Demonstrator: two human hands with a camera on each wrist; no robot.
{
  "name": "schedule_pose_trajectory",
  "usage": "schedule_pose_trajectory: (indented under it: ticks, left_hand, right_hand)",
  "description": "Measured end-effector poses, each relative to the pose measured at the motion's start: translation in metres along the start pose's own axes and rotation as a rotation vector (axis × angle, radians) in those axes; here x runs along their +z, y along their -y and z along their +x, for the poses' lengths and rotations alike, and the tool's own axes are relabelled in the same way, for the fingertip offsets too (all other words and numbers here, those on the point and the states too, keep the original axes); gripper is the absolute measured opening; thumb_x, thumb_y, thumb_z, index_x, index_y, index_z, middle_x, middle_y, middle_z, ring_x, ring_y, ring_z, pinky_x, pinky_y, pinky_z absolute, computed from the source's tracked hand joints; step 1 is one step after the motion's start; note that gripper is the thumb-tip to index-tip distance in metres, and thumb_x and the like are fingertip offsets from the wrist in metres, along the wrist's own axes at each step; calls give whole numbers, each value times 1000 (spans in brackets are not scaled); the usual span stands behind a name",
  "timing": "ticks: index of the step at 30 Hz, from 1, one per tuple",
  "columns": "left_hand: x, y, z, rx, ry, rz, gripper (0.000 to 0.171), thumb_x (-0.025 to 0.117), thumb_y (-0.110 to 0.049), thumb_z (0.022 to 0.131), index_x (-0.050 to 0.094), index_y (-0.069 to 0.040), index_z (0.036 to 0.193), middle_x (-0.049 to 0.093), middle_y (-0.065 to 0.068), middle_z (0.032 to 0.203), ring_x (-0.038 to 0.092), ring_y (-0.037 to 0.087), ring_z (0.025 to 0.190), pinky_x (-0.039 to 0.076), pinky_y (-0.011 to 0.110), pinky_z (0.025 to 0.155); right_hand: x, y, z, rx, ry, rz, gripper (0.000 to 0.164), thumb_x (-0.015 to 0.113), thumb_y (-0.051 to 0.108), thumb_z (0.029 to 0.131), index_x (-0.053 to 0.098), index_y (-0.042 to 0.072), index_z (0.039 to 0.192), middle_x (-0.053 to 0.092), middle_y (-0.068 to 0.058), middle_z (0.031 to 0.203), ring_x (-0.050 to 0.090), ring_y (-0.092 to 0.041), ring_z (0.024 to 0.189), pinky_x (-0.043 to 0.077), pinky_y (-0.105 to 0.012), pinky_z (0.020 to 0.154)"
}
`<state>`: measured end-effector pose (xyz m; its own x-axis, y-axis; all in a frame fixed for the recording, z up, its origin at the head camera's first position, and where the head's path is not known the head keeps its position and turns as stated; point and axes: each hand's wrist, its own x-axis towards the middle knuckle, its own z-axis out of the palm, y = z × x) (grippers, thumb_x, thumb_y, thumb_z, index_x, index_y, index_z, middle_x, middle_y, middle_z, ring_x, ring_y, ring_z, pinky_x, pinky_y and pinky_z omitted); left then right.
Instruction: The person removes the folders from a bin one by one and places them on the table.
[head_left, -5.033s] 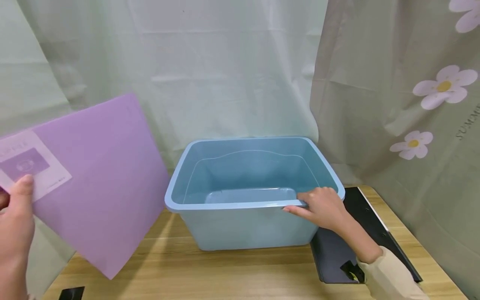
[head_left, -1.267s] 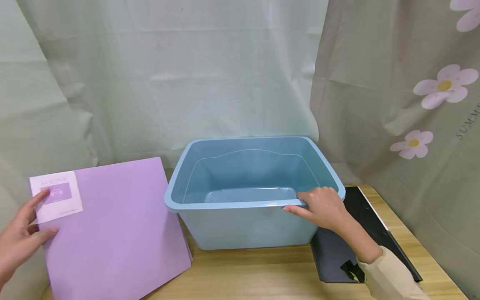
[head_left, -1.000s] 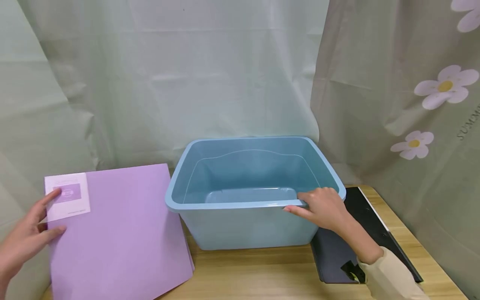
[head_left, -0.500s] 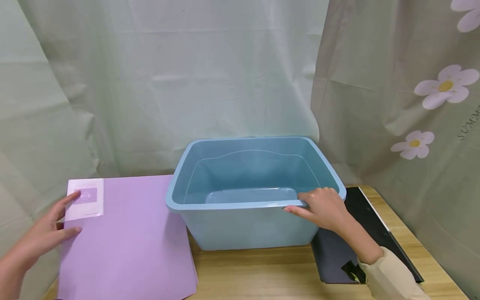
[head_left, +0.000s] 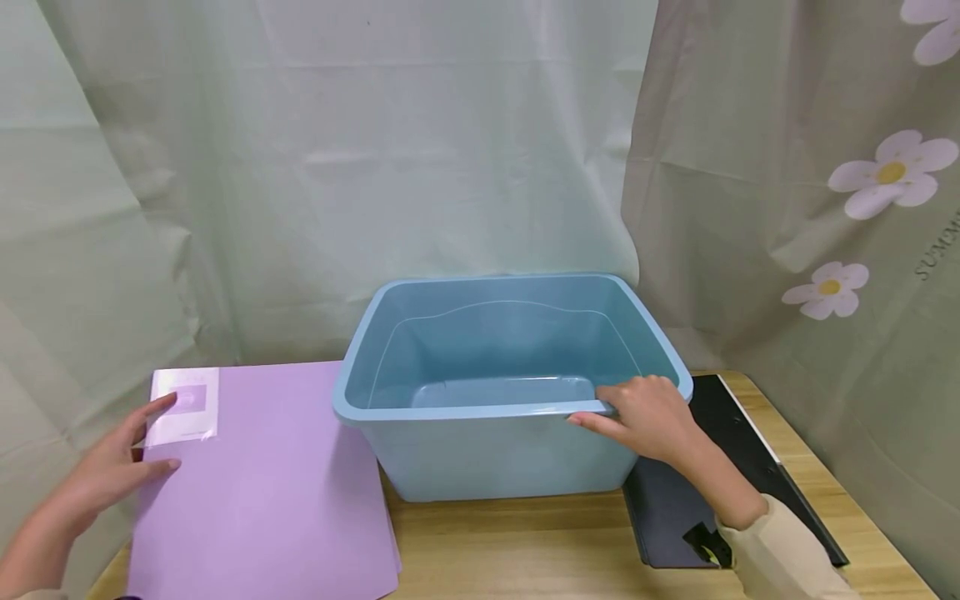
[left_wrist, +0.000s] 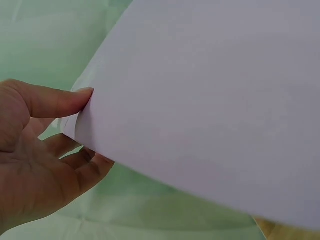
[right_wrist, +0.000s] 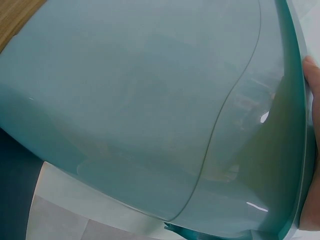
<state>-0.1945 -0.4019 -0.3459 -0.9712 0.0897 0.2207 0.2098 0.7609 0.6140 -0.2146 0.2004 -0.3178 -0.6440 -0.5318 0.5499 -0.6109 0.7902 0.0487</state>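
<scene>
A flat purple file folder [head_left: 277, 492] leans low over the table, left of the tub, with a white label card [head_left: 210, 417] at its upper left corner. My left hand [head_left: 112, 471] pinches its left edge. In the left wrist view, the thumb presses the broad face of the folder [left_wrist: 200, 100] and the fingers lie behind the edge. A light blue plastic tub [head_left: 487, 458] stands mid-table with nothing inside it. My right hand [head_left: 648, 421] grips its front rim near the right corner, thumb outside and fingers over the inner side. The tub's left corner overlaps the folder in the head view.
A dark flat folder [head_left: 667, 508] with a black strip along it lies right of the tub, partly under my right forearm. The wooden table [head_left: 510, 542] shows in front of the tub. A pale curtain [head_left: 465, 167] hangs close behind, with a flowered one [head_left: 750, 208] at right.
The purple folder, held up at far left five seconds ago, has come down and slid right toward the tub. My left hand has moved with it. Right hand and tub have stayed put.
</scene>
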Motion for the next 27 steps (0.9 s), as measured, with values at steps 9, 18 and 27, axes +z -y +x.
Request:
schedule_pose_trajectory:
  ticks: [9, 18, 27]
  left_hand:
    - [9, 7, 5, -50, -2, 64, 80, 63, 2, 78, 14, 5, 141, 37, 44, 112, 55, 15, 81, 40, 17, 58]
    - [15, 14, 8, -98, 26, 82, 76, 61, 0, 80, 14, 12, 137, 32, 47, 116, 42, 59, 97, 37, 18, 60]
    - [23, 17, 13, -107, 36, 78, 72, 59, 2, 79, 15, 16, 134, 30, 49, 117, 40, 58, 99, 40, 34, 71]
  right_hand:
    - [1, -1, 0, 8, 16, 6, 55, 40, 64, 85, 30, 20, 53, 15, 12, 49, 10, -1, 43, 11, -20, 42]
    - [1, -1, 0, 12, 25, 10, 55, 39, 64, 86, 30, 20, 53, 15, 12, 49, 11, -1, 43, 11, -20, 42]
    - [1, 0, 0, 5, 15, 9, 56, 38, 65, 86, 30, 20, 53, 15, 12, 49, 10, -1, 43, 11, -19, 42]
